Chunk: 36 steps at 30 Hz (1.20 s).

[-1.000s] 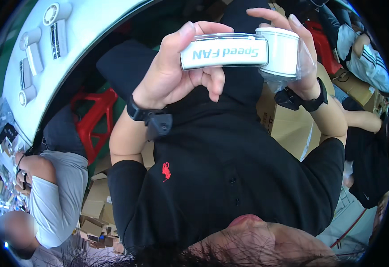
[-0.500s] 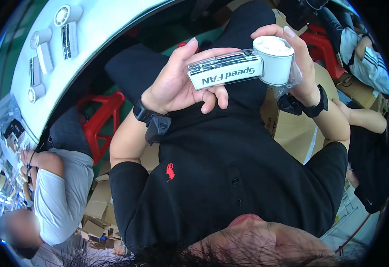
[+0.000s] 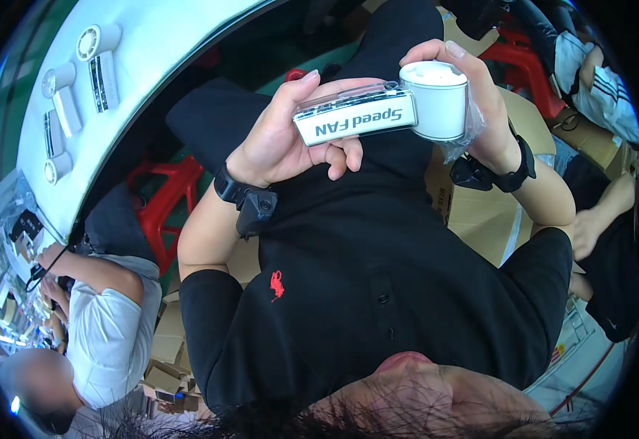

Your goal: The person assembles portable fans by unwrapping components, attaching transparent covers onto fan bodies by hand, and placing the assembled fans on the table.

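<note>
I hold a white hand-held fan (image 3: 356, 121) in front of my black shirt with both hands. My left hand (image 3: 283, 139) grips its long flat handle from below, thumb along the top edge. My right hand (image 3: 473, 95) wraps the round white fan head (image 3: 436, 99), with a bit of clear plastic wrap (image 3: 460, 143) hanging beneath it. The fan lies roughly level, its head end tilted slightly up. Each wrist carries a black band (image 3: 250, 197).
A white table (image 3: 159, 51) curves across the upper left with several white fans (image 3: 96, 62) lying on it. Red plastic stools (image 3: 162, 201) and cardboard boxes (image 3: 480, 212) stand around my legs. One person in a white shirt (image 3: 111, 325) works at lower left; others sit at right (image 3: 605, 73).
Both hands have brought the fan slightly lower and closer to my body, and it has tilted so the head end sits a little higher. The grip is unchanged.
</note>
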### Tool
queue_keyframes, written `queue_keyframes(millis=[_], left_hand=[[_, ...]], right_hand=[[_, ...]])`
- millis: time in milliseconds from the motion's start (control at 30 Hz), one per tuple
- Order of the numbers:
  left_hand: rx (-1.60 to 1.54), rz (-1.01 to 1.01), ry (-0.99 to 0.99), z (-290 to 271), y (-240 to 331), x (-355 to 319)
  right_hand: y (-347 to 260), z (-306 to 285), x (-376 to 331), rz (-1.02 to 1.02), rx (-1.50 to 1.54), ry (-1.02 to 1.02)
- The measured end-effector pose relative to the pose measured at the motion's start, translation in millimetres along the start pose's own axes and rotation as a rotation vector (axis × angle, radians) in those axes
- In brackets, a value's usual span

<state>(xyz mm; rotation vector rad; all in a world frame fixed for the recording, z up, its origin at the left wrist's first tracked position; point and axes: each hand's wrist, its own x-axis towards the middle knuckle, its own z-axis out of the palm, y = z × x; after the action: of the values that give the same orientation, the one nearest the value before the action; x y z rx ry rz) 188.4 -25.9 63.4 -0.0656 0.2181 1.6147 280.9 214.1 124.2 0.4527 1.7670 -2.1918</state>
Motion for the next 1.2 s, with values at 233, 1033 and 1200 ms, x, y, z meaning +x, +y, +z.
queue_keyframes(millis=[233, 1033, 1200], left_hand=[[0.078, -0.013, 0.039, 2.0, 1.0, -0.6], [0.699, -0.491, 0.126, 35.4, -28.2, -6.5], [0.744, -0.565, 0.213, 51.0, -43.7, -17.4]], right_hand=[[3.9, 3.1, 2.7, -0.014, -0.048, 0.084], [22.3, 19.0, -25.1, 0.726, 0.150, 0.135], [39.8, 34.6, -50.0, 0.600, 0.194, 0.177]])
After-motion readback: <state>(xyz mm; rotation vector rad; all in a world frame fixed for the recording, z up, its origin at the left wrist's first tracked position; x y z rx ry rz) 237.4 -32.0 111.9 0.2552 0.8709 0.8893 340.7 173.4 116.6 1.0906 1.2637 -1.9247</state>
